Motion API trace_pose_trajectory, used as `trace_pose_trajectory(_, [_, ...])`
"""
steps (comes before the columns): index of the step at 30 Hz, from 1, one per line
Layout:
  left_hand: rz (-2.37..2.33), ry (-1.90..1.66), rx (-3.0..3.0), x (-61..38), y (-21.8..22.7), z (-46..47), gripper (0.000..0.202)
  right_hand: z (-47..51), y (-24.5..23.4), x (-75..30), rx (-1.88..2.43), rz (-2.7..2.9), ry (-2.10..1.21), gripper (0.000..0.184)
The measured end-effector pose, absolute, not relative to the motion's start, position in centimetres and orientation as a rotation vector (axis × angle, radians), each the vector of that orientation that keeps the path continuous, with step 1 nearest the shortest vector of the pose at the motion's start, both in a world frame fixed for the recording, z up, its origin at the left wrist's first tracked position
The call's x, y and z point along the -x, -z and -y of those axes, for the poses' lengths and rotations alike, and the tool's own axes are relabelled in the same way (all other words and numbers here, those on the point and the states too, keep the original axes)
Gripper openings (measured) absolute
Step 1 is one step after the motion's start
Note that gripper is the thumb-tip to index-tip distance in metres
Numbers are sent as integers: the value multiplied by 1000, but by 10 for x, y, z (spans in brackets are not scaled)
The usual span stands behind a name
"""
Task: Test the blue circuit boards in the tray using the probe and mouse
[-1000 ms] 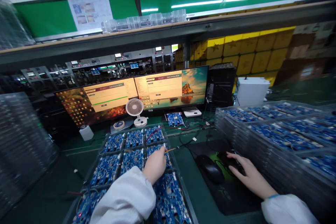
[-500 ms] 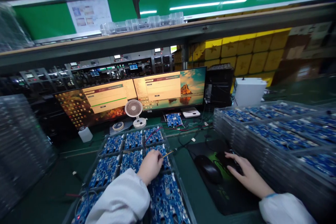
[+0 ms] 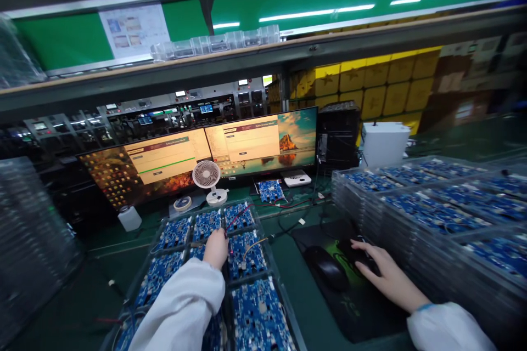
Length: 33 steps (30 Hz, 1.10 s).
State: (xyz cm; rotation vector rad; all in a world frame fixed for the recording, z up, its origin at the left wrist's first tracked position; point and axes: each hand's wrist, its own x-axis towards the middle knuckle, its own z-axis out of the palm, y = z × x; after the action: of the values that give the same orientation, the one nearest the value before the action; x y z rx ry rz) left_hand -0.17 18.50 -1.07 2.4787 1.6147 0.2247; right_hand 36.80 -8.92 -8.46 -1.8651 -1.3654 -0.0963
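Over a clear plastic tray (image 3: 269, 263) of blue circuit boards, my left hand (image 3: 216, 248) is closed with its fingertips at the end of a thin red cable (image 3: 237, 218). Its grip is partly hidden from me. Just right of it, a yellowish cable (image 3: 256, 243) runs to a white connector on a circuit board (image 3: 247, 258), where a small red light shows. My right hand (image 3: 381, 269) rests over a dark computer mouse (image 3: 349, 249), fingers stretched out. A second black mouse (image 3: 326, 267) sits beside it on the black and green mouse pad (image 3: 349, 315).
Stacked trays of circuit boards (image 3: 436, 211) stand at the right, more stacked trays (image 3: 33, 241) at the left. Behind are two monitors (image 3: 255, 145), a white fan (image 3: 206, 175), a tape roll (image 3: 182, 204), a white bottle (image 3: 129, 218) and a single circuit board (image 3: 270, 191).
My left hand has left the yellowish cable and moved left to the red cable's end. A red light now shows on the board with the yellowish cable. My right hand stays on the mouse.
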Motion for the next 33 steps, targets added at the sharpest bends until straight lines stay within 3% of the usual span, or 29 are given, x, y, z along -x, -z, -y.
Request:
trace_pose_trajectory(21, [-1645, -205, -2443, -25, -2, -193, 25, 90, 84, -369, 1858, 1383, 113, 37])
trace_pose_trajectory(26, [-1518, -181, -2418, -19, -12, -178, 20, 90, 85, -369, 1861, 1384, 108, 36])
trace_pose_trajectory(33, [-1333, -35, -2319, -11, -15, -163, 29, 89, 87, -371, 1867, 1375, 111, 38])
